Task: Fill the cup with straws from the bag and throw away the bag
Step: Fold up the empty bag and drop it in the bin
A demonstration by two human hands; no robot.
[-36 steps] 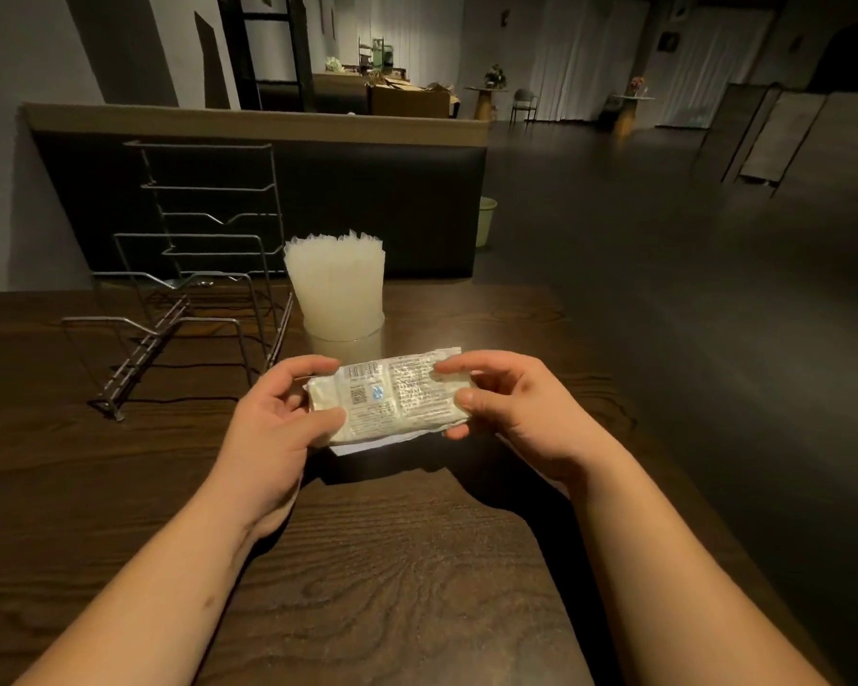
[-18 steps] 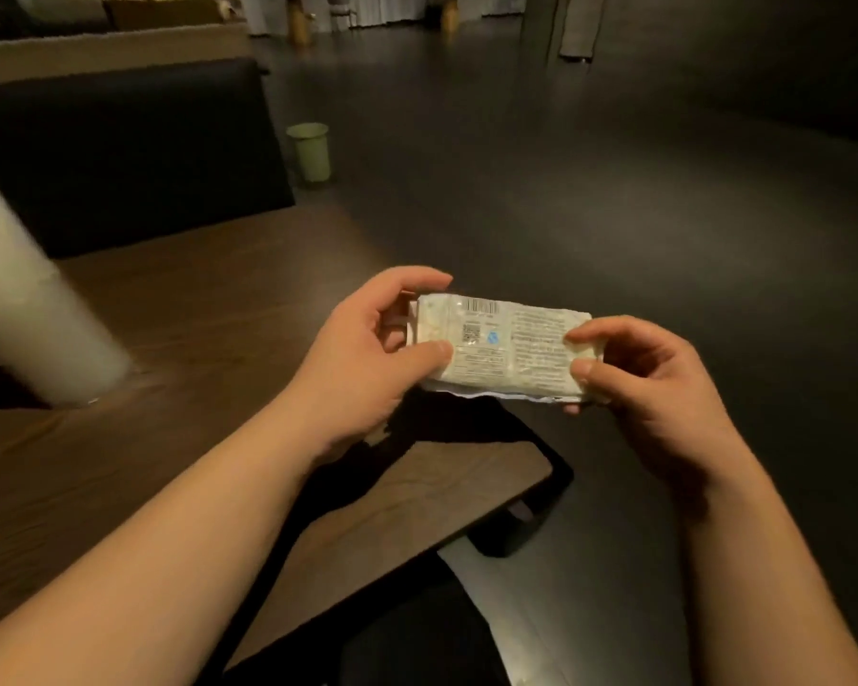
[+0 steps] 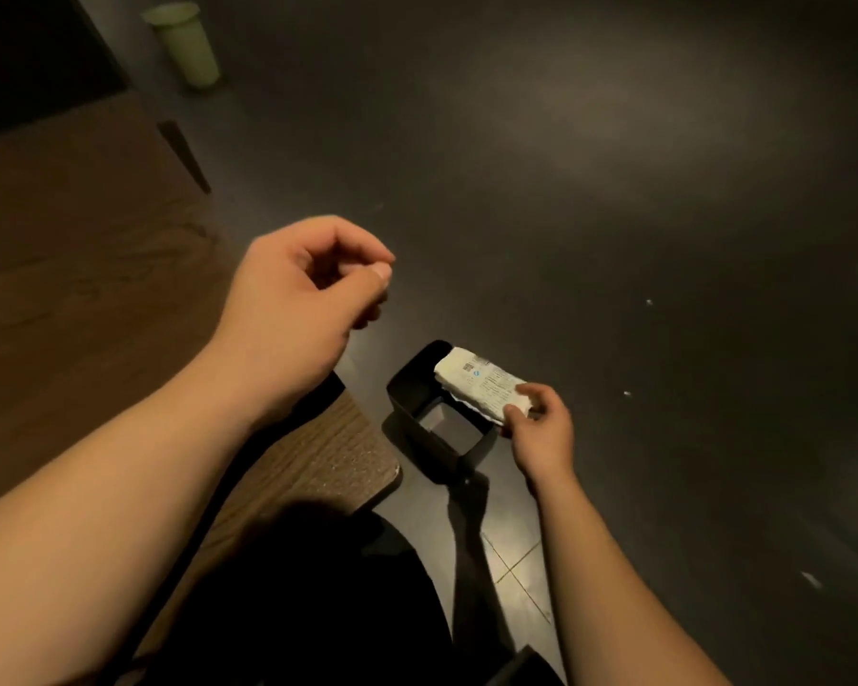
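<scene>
Holding the bag (image 3: 481,383) over the black bin (image 3: 417,428) at 5 o'clock of the desk (image 3: 95,269), your right hand (image 3: 541,428) need only let go; your left hand (image 3: 298,294) hangs loosely curled, empty.

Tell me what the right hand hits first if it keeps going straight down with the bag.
Likely the open black bin on the floor: the right hand holds the bag over its rim, though depth is uncertain.

bin (image 3: 419,413) mouth: half covered by bag (image 3: 481,383) | table (image 3: 338,458) corner beside bin | floor (image 3: 615,215) open
</scene>
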